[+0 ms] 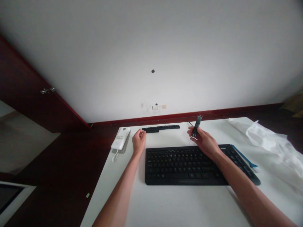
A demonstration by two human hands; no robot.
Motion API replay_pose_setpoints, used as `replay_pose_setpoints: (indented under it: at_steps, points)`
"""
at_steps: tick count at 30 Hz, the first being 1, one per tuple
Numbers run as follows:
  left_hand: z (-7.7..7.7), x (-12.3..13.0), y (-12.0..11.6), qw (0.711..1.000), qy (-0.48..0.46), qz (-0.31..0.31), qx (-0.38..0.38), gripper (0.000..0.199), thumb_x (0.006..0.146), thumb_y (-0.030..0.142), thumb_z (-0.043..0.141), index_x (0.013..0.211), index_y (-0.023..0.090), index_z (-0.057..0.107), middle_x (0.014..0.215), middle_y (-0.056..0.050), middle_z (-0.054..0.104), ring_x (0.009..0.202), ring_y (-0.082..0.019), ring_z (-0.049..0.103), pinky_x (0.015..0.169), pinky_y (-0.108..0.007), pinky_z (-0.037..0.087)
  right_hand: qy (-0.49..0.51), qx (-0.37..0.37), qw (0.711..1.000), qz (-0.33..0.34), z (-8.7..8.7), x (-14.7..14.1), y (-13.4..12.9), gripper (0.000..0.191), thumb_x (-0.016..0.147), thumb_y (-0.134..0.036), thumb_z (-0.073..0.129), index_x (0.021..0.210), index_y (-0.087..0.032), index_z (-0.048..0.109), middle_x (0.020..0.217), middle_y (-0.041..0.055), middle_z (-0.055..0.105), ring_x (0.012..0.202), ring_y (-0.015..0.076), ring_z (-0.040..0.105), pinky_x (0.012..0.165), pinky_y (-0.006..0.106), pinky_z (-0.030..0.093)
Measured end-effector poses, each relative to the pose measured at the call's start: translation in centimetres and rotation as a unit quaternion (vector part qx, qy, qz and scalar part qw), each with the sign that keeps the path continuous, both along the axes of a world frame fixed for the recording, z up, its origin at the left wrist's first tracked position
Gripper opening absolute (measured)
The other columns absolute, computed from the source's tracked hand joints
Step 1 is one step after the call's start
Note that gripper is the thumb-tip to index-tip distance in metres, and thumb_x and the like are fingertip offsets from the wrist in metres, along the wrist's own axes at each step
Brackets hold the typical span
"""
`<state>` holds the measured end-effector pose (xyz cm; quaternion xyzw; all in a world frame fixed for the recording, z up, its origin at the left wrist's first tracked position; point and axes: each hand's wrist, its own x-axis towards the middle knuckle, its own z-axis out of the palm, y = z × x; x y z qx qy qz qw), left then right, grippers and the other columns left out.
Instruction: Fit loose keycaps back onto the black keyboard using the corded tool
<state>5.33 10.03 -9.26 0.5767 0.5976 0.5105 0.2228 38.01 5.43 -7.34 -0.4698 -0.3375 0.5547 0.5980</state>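
Observation:
A black keyboard (180, 175) lies flat on the white table, with several of its upper keys looking bare. Beyond its far edge, my right hand (205, 141) grips a narrow dark stick-shaped object (196, 126), held upright with a jagged top end. A thin white loop shows at its lower end. My left hand (139, 141) is closed in a pinch beside the left end of a row of loose black keycaps (163, 128). Whatever those fingers hold, if anything, is hidden.
A white pouch-like device with a strap (120, 138) lies at the table's left edge. A blue pry tool (245, 156) rests by the keyboard's right end. Crumpled white sheeting (270, 142) covers the right side of the table (180, 205). Behind stands a wall with sockets (164, 107).

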Motion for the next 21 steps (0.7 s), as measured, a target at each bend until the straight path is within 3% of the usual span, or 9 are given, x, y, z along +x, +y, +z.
replay_pose_setpoints:
  at_steps: [4,8,14,21]
  points:
    - [0.0,0.1,0.2,1.0,0.006,0.002,-0.006,0.025,0.09,0.038,0.056,0.071,0.02,0.057,0.057,0.006,0.042,0.055,-0.012,0.04,0.057,-0.023,0.03,0.13,-0.013,0.99,0.045,0.5,-0.5,-0.2,0.03,0.086,-0.05,0.076,0.104,-0.026,0.075,0.091,0.0042,0.07,0.09,0.0198,0.065,0.087,0.034,0.059]
    - [0.0,0.2,0.3,1.0,0.006,0.0,-0.012,0.027,0.09,0.039,0.055,0.071,0.02,0.056,0.057,0.006,0.043,0.055,-0.012,0.042,0.057,-0.023,0.031,0.224,-0.023,0.97,0.087,1.0,-1.2,-0.5,0.02,0.091,-0.04,0.072,0.104,-0.025,0.073,0.086,0.0025,0.062,0.077,0.0168,0.061,0.078,0.031,0.06]
    - [-0.3,0.2,0.4,1.0,0.017,0.005,-0.013,0.027,0.09,0.039,0.055,0.07,0.021,0.054,0.056,0.006,0.04,0.055,-0.012,0.04,0.057,-0.023,0.03,0.252,-0.03,0.961,0.107,1.4,-1.5,-0.8,0.02,0.092,-0.038,0.07,0.106,-0.023,0.07,0.084,0.0015,0.055,0.071,0.0147,0.056,0.068,0.026,0.058]
    - [-0.2,0.2,0.4,1.0,0.018,0.012,-0.018,0.024,0.088,0.038,0.055,0.071,0.021,0.056,0.056,0.006,0.041,0.055,-0.013,0.041,0.057,-0.024,0.03,0.245,-0.018,0.96,0.135,0.7,-1.6,-0.9,0.021,0.094,-0.039,0.068,0.108,-0.024,0.068,0.082,0.0012,0.053,0.068,0.0143,0.051,0.061,0.025,0.052]
